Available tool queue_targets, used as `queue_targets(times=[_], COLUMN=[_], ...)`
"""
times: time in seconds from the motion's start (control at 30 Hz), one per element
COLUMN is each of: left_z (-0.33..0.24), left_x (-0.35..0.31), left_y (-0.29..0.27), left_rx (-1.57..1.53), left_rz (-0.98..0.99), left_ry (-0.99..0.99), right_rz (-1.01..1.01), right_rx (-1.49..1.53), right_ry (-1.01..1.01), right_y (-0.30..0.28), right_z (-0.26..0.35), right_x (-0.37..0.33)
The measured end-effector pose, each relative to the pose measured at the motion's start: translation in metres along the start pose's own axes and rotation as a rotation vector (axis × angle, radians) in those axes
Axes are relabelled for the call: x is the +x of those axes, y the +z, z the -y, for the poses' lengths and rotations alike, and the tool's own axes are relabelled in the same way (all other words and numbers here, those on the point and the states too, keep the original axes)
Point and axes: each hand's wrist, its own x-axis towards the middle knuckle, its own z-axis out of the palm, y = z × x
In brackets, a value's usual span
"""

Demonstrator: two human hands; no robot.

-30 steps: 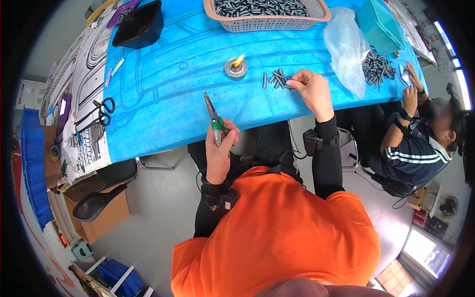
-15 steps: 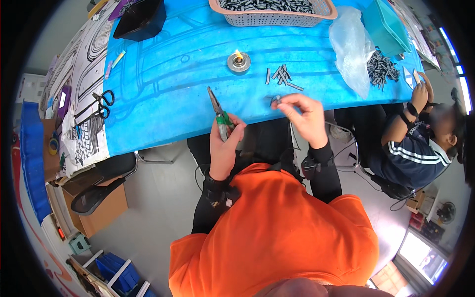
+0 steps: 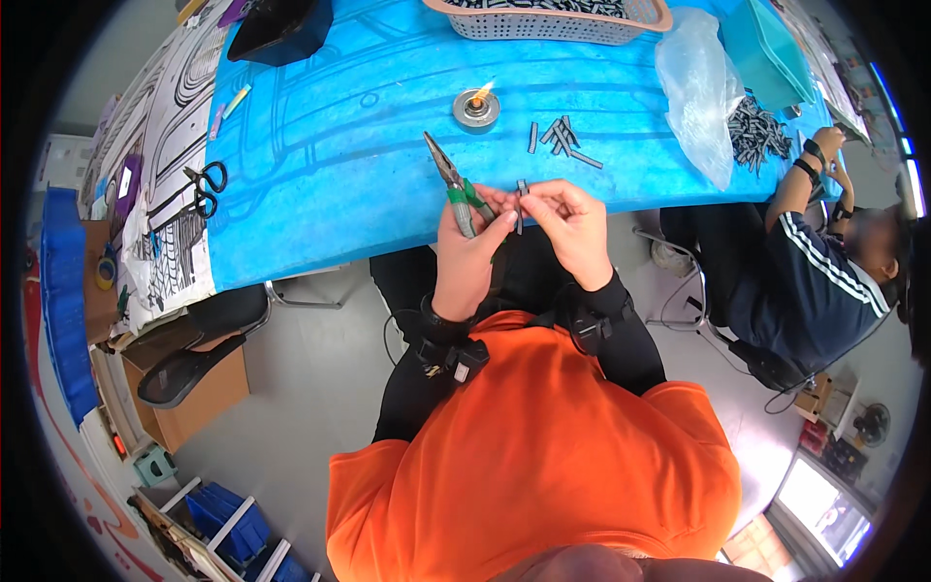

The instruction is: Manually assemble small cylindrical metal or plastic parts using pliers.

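Note:
Green-handled needle-nose pliers [image 3: 445,167] rest in my left hand [image 3: 464,267], which is closed round the grips with the jaws pointing up and away. A short black-and-grey striped strip [image 3: 522,188] stands upright between the pinched fingers of my right hand [image 3: 580,236]. My left fingertips meet the same strip, so both hands are together at the table's near edge. Beyond them, a small round metal burner [image 3: 476,112] carries a lit flame. To its right lie several matching loose strips [image 3: 560,134] on the blue table cover [image 3: 349,184].
At the back is a pink-rimmed basket [image 3: 543,27] full of strips. Black scissors [image 3: 205,189] and a black bin [image 3: 281,34] are at left. A clear plastic bag [image 3: 700,102], teal bin [image 3: 766,53] and strip pile [image 3: 758,133] lie right, near a seated co-worker [image 3: 810,252].
My hands have come together: the left moved right with the pliers, the right moved left with the strip. The strip is now upright and touched by both hands. The co-worker's hands shifted too.

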Motion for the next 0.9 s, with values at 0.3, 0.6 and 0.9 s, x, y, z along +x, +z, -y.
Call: queue_targets(times=[0.3,0.6,0.9], left_z=[0.003,0.007,0.013], left_x=[-0.001,-0.006,0.002], left_y=[0.006,0.003,0.008], left_rx=[-0.051,-0.066,-0.12], left_rz=[-0.111,-0.035,-0.023], left_ry=[0.034,-0.04,0.055], right_rz=[-0.459,-0.159,0.03], right_rx=[-0.732,-0.053,0.147], right_ry=[-0.099,-0.085,0.023], right_y=[-0.043,-0.043,-0.013], right_z=[0.012,0.015,0.012], right_x=[0.043,0.031,0.004])
